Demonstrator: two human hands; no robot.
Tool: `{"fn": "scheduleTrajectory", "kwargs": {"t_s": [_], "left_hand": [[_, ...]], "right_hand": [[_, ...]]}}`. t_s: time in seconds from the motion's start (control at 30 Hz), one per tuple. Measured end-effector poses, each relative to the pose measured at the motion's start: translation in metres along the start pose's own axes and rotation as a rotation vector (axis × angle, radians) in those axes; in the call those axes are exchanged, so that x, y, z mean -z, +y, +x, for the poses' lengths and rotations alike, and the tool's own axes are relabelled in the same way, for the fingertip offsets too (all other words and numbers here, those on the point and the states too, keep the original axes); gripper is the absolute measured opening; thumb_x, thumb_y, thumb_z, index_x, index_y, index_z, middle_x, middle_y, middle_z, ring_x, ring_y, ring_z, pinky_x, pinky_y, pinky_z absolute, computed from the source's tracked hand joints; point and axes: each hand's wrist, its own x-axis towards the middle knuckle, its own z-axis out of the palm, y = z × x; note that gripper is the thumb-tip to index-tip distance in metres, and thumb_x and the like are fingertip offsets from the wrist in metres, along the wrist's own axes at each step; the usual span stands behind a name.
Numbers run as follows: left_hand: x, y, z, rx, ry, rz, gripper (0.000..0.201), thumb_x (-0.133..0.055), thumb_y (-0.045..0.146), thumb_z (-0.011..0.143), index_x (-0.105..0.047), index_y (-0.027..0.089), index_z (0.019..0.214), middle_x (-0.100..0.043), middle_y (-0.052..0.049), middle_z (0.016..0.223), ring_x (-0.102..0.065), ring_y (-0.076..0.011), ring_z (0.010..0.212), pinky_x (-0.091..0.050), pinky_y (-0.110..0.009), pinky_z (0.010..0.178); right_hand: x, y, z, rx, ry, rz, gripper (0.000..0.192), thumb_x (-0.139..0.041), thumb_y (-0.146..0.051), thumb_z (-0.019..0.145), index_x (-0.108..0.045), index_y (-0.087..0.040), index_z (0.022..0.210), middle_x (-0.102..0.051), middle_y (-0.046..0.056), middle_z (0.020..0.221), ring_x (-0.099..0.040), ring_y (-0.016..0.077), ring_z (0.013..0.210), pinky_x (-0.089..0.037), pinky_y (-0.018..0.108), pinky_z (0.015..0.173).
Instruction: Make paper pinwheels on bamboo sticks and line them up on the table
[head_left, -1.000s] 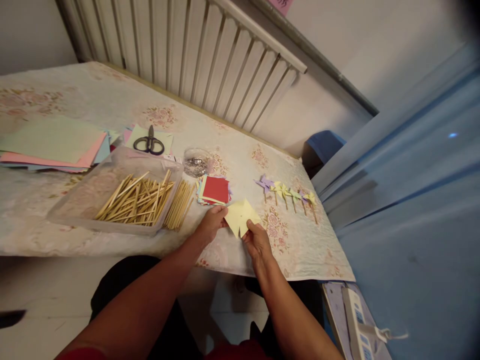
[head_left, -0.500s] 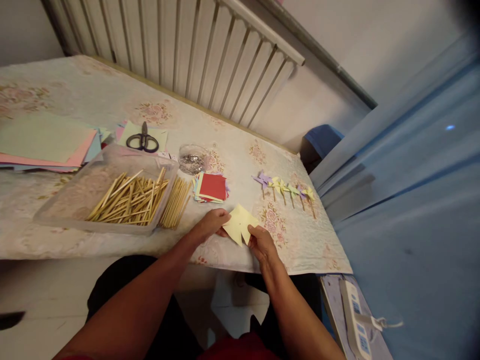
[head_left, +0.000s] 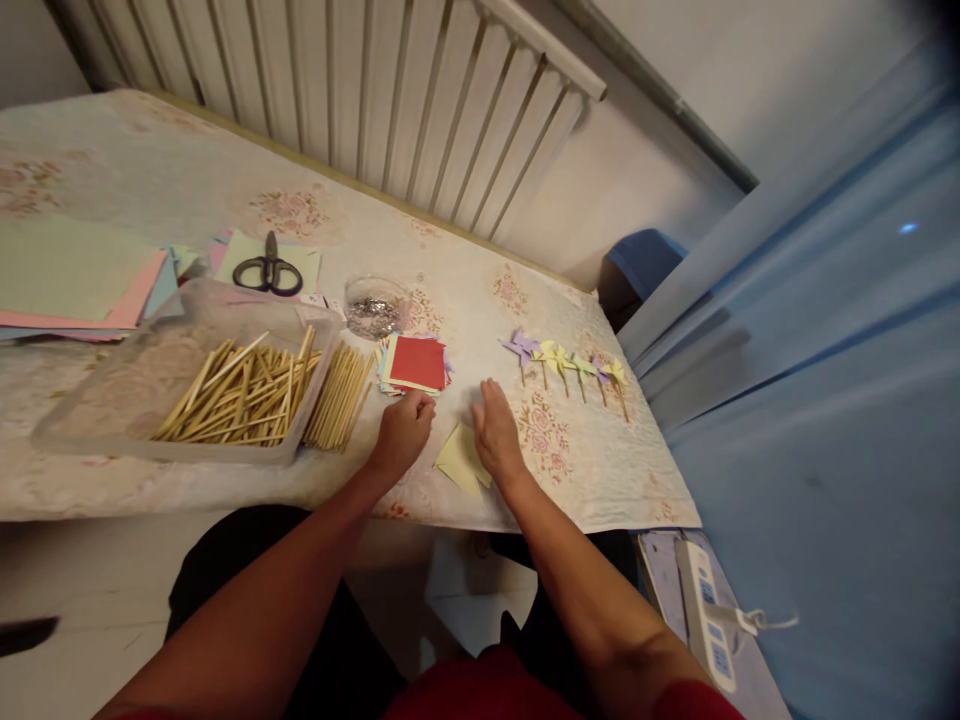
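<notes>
A pale yellow paper square (head_left: 459, 462) with slits cut into it lies on the tablecloth, close to the near edge. My right hand (head_left: 496, 430) is over its right side, fingers stretched out and holding nothing visible. Left of the square, my left hand (head_left: 405, 430) has its fingers curled together just below a stack of coloured paper squares (head_left: 418, 362), red on top. Whatever those fingers may hold is hidden. Beside this hand lies a row of thin wooden sticks (head_left: 340, 397).
A clear plastic box (head_left: 97, 425) holds many loose sticks (head_left: 244, 390). Behind it are scissors (head_left: 268, 272) and large coloured sheets (head_left: 67, 270). A clear dish (head_left: 375, 308) contains small shiny pieces. Several finished paper pinwheels (head_left: 555, 357) lie at right; a power strip (head_left: 705, 610) sits lower right.
Both hands have let go of the yellow paper, which now lies on the table. My left hand moved left and up toward the stack; my right hand shifted up and its fingers straightened.
</notes>
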Motion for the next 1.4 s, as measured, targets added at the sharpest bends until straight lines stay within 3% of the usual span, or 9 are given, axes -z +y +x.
{"fn": "scheduleTrajectory", "kwargs": {"t_s": [0.17, 0.33, 0.43, 0.57, 0.63, 0.87, 1.07, 1.2, 1.4], "left_hand": [[-0.001, -0.001, 0.001, 0.015, 0.001, 0.001, 0.007, -0.053, 0.022, 0.08, -0.059, 0.02, 0.077, -0.066, -0.001, 0.072, -0.059, -0.0154, 0.066, -0.042, -0.025, 0.064], [-0.003, 0.007, -0.013, -0.056, -0.066, 0.152, 0.013, -0.048, 0.019, 0.084, -0.059, 0.019, 0.078, -0.064, -0.001, 0.071, -0.058, -0.0157, 0.067, -0.044, -0.027, 0.067], [-0.004, 0.009, -0.029, -0.217, -0.125, 0.301, 0.017, -0.045, 0.017, 0.087, -0.06, 0.018, 0.079, -0.064, -0.004, 0.079, -0.058, -0.0185, 0.076, -0.046, -0.032, 0.075], [-0.006, 0.007, -0.054, -0.525, -0.283, 0.387, 0.017, -0.049, 0.016, 0.088, -0.064, 0.017, 0.095, -0.066, -0.008, 0.101, -0.054, -0.023, 0.102, -0.044, -0.038, 0.094], [-0.007, 0.004, -0.066, -0.588, -0.337, 0.435, 0.02, -0.049, 0.017, 0.09, -0.064, 0.017, 0.102, -0.066, -0.009, 0.107, -0.052, -0.0238, 0.105, -0.043, -0.041, 0.095], [-0.01, -0.007, -0.082, -0.628, -0.335, 0.582, 0.016, -0.049, 0.016, 0.09, -0.064, 0.017, 0.095, -0.064, -0.009, 0.109, -0.051, -0.0248, 0.106, -0.043, -0.043, 0.094], [-0.013, -0.016, -0.081, -0.64, -0.26, 0.531, 0.016, -0.049, 0.015, 0.089, -0.063, 0.017, 0.096, -0.065, -0.009, 0.103, -0.053, -0.0229, 0.102, -0.044, -0.041, 0.092], [-0.014, -0.016, -0.079, -0.642, -0.264, 0.556, 0.015, -0.048, 0.017, 0.09, -0.063, 0.018, 0.093, -0.065, -0.009, 0.103, -0.053, -0.0233, 0.101, -0.044, -0.042, 0.091], [-0.014, -0.016, -0.078, -0.642, -0.27, 0.587, 0.015, -0.047, 0.018, 0.09, -0.062, 0.018, 0.093, -0.064, -0.009, 0.102, -0.053, -0.0229, 0.1, -0.044, -0.042, 0.09]], "right_hand": [[-0.037, 0.009, -0.005, 0.081, -0.155, -0.337, 0.059, -0.048, -0.042, 0.095, -0.041, -0.009, 0.143, -0.032, 0.022, 0.154, -0.021, 0.032, 0.146, -0.013, 0.057, 0.116], [-0.038, 0.013, 0.002, 0.077, -0.199, -0.546, 0.064, -0.038, -0.049, 0.098, -0.034, -0.008, 0.148, -0.025, 0.02, 0.157, -0.018, 0.0321, 0.146, -0.013, 0.055, 0.115], [-0.038, 0.013, 0.012, 0.075, -0.221, -0.598, 0.065, -0.035, -0.05, 0.099, -0.033, -0.009, 0.149, -0.025, 0.019, 0.158, -0.019, 0.0327, 0.146, -0.014, 0.055, 0.115], [-0.042, 0.016, 0.023, 0.072, -0.212, -0.598, 0.065, -0.034, -0.052, 0.099, -0.035, -0.01, 0.148, -0.028, 0.019, 0.156, -0.021, 0.0336, 0.145, -0.016, 0.056, 0.114], [-0.044, 0.018, 0.028, 0.084, -0.19, -0.579, 0.063, -0.035, -0.052, 0.099, -0.037, -0.011, 0.147, -0.03, 0.019, 0.156, -0.023, 0.0338, 0.144, -0.016, 0.057, 0.113], [-0.05, 0.032, 0.048, 0.031, -0.066, -0.421, 0.058, -0.035, -0.049, 0.1, -0.042, -0.01, 0.143, -0.039, 0.019, 0.151, -0.028, 0.0314, 0.142, -0.018, 0.052, 0.114], [-0.019, 0.047, 0.069, -0.143, -0.059, -0.221, 0.057, -0.018, -0.04, 0.102, -0.05, -0.007, 0.136, -0.057, 0.019, 0.135, -0.052, 0.0238, 0.127, -0.037, 0.04, 0.107], [-0.005, 0.039, 0.048, -0.012, -0.069, -0.214, 0.056, -0.026, -0.042, 0.101, -0.047, -0.007, 0.139, -0.05, 0.017, 0.143, -0.043, 0.0247, 0.135, -0.031, 0.041, 0.112], [-0.022, 0.03, -0.008, 0.147, -0.146, -0.413, 0.066, -0.039, -0.05, 0.098, -0.033, -0.008, 0.148, -0.032, 0.02, 0.154, -0.025, 0.0305, 0.144, -0.016, 0.051, 0.116]]}}
